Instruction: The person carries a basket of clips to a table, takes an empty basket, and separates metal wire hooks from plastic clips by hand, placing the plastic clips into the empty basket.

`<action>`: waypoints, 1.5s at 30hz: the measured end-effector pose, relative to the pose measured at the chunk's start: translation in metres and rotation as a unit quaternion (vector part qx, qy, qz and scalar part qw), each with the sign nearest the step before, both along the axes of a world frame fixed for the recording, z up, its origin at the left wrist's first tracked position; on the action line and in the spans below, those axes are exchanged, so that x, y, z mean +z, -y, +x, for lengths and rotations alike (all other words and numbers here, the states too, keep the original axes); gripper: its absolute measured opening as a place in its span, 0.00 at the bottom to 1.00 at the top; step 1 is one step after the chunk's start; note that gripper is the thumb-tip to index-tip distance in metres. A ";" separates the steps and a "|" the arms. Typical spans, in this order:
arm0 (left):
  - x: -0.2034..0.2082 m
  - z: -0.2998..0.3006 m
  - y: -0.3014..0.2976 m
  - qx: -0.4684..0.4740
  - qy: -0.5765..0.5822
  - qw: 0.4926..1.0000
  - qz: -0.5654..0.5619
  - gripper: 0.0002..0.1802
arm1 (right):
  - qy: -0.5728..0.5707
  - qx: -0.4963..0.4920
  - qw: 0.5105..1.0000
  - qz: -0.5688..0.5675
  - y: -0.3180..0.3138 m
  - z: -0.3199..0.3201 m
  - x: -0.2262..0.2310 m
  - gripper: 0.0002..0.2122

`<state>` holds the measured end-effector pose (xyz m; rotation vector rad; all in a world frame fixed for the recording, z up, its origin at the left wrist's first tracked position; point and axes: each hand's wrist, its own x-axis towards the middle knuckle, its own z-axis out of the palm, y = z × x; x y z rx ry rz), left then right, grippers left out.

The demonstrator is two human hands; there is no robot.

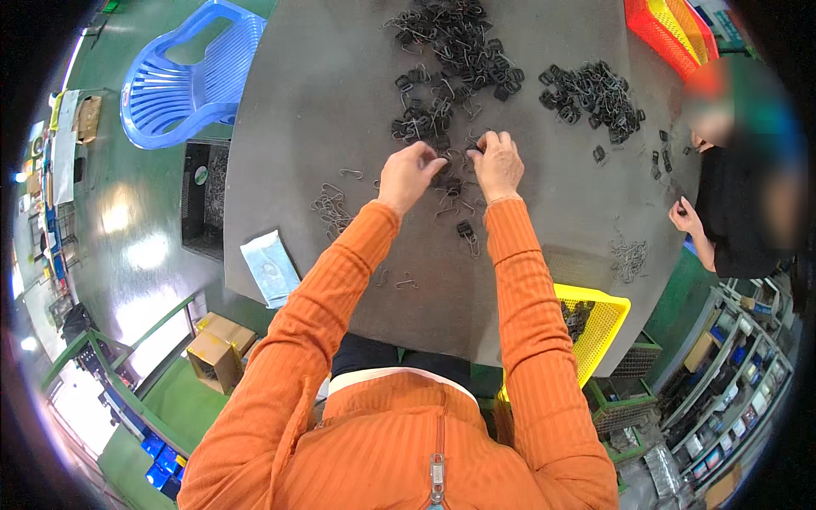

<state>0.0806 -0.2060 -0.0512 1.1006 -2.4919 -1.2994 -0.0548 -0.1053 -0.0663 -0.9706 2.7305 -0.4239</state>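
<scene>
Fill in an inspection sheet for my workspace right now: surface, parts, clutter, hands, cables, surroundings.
Surface: grey table, parts spread over it.
Parts: large pile of black buckles with wire hooks toward the far side; smaller pile to its right; loose hooks by the left forearm.
Clutter: pale blue packet near the left edge.
Hands: left hand and right hand, fingers bent at black pieces; exact grip unclear.
Cables: nothing seen.
Surroundings: blue chair at left, yellow basket at lower right, co-worker's hand at right.

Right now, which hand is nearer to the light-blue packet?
Left. The left hand is ahead and to the right of the light-blue packet; the right hand is also ahead of it, but farther right.
</scene>
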 end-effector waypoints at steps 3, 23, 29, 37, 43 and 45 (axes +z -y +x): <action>-0.020 -0.005 -0.004 -0.028 0.005 0.991 -0.129 0.15 | 0.181 -0.064 0.970 -0.151 -0.007 -0.004 0.017 0.08; 0.011 0.077 0.026 0.063 -0.164 0.753 0.634 0.15 | 0.382 0.023 0.921 -0.064 -0.018 0.038 0.019 0.12; 0.008 0.077 -0.031 0.192 -0.125 0.731 0.642 0.12 | 0.465 -0.136 0.871 -0.077 -0.090 0.026 0.016 0.12; 0.023 0.075 -0.105 0.259 -0.102 0.746 0.605 0.11 | 0.311 -0.181 0.928 -0.094 -0.175 0.060 0.055 0.12; 0.090 0.011 -0.236 0.075 -0.028 0.786 0.613 0.10 | 0.217 -0.321 0.907 -0.166 -0.299 0.089 0.147 0.12; 0.110 -0.006 -0.289 -0.038 -0.007 0.806 0.591 0.16 | 0.160 -0.340 0.914 -0.152 -0.336 0.095 0.161 0.11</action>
